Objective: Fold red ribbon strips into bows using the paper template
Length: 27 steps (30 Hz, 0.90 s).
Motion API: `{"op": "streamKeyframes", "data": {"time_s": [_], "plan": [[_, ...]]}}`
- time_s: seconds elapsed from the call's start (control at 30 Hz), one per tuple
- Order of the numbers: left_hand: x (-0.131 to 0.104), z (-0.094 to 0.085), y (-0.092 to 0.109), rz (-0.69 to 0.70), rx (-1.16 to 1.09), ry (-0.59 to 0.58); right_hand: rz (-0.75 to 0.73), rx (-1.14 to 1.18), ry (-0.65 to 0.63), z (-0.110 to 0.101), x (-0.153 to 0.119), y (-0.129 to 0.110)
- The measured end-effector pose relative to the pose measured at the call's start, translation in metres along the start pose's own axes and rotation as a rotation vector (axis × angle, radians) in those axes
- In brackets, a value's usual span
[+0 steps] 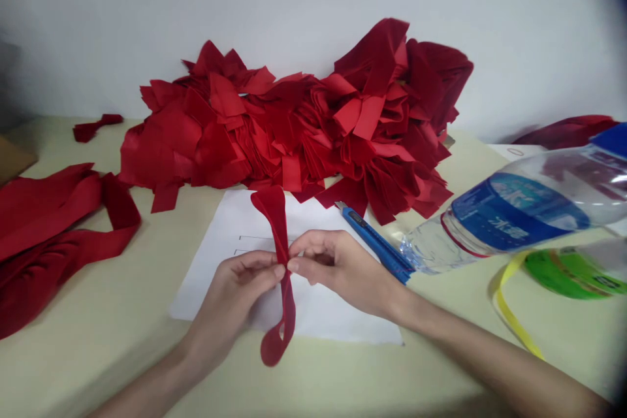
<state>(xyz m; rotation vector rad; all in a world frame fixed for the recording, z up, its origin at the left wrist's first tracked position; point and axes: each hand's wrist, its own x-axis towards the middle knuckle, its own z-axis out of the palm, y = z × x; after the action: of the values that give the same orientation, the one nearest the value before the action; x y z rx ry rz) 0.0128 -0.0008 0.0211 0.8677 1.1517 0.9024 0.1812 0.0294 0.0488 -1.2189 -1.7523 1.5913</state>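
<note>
A red velvet ribbon [277, 225] is folded into a loop at each end and runs up and down in front of me. My left hand [247, 281] pinches its middle from the left, thumb against fingers. From the right, my right hand [326, 264] pinches the same narrow middle, the two thumb tips almost meeting. Both hands are just above a white sheet of paper [337, 320] with a few printed lines. Beyond the hands lies a large heap of red ribbon pieces [289, 124].
A blue utility knife [375, 241] lies right of the paper. Beside it a water bottle [519, 209] rests on its side, near a green and yellow tape roll [573, 272]. More red ribbon [63, 235] lies left. A small red bow [96, 127] sits near the wall.
</note>
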Motion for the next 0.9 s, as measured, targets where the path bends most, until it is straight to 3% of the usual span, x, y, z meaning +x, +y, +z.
{"op": "streamKeyframes", "data": {"time_s": [0.2, 0.63, 0.9], "plan": [[0.001, 0.002, 0.002, -0.067, -0.212, -0.074, 0.022, 0.013, 0.029, -0.003, -0.001, -0.004], [0.003, -0.001, -0.001, -0.109, -0.344, -0.330, 0.051, 0.186, -0.085, -0.006, -0.002, -0.009], [0.005, -0.003, -0.002, -0.137, -0.339, -0.309, 0.029, 0.217, -0.088, -0.008, -0.001, -0.008]]}}
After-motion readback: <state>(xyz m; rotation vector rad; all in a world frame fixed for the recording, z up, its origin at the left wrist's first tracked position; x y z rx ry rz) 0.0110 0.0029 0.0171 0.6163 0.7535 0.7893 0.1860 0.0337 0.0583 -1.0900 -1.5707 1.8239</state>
